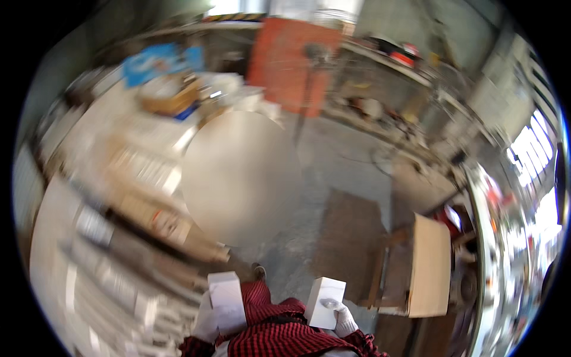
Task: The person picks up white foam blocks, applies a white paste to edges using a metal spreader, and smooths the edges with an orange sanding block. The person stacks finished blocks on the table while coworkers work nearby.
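Observation:
My left hand [205,321], in a white glove, grips a white rectangular block [227,303] from its outer side, low at the front of my body. On the other side, my right hand [345,322], also gloved in white, is closed on a second white block [324,302] with faint grey veining and a grey round mark near the fingers. Both blocks stand roughly upright, apart from each other, against red and black checked cloth [279,330]. The fingers of the left hand are partly hidden by its block.
Long stacked cardboard boxes [157,223] and pale pieces fill the left side. To the right stands a cardboard sheet [429,268] by a dark frame. An orange-red panel [288,65] leans at the back near a cluttered shelf [386,56]. A round blurred patch hides the middle.

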The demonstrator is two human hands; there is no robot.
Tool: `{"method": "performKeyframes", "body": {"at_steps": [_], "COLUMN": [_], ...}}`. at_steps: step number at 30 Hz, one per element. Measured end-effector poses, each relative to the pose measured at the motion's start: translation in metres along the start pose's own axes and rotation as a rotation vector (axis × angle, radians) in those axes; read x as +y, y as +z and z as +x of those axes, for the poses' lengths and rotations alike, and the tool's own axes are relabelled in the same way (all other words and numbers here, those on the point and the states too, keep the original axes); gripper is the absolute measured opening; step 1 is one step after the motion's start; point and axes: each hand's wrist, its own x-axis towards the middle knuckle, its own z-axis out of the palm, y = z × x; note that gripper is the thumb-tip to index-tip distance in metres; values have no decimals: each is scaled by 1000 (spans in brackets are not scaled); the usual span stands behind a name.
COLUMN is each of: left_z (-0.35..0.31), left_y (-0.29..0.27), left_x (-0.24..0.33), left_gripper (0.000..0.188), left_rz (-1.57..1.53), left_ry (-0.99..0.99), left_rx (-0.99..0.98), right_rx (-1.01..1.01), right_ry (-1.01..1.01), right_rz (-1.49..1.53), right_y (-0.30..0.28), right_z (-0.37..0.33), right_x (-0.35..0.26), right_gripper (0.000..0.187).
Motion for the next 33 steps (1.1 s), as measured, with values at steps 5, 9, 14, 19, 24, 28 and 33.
{"method": "performKeyframes", "body": {"at_steps": [5,9,14,19,24,28,33], "left_z": [142,234,345,413,463,505,552], "left_y": [86,157,317,482,623,723,868], "left_x": [20,61,69,41,24,5,-2], "left_gripper": [69,67,68,69,70,73,61], "left_rz": [99,204,390,498,516,637,671], "left_ry": [-155,-165,-314,-391,-384,-403,-460], "left_rx": [-148,-331,-638,-879,-1025,-956,-868], "right_rx": [131,232,426,498,470,488,507], "right_ry": [-118,-224,-263,-509,-597,-587,-612], "right_rz": [127,281,444,615,575,425,576], "right_y": [-2,14,-13,-76,-154,-219,-278], "right_z": [30,47,77,116,139,173,217], "right_x": [-80,-105,-165,-248,-396,-483,-562], "right_gripper": [63,60,58,54,52,56,54]}}
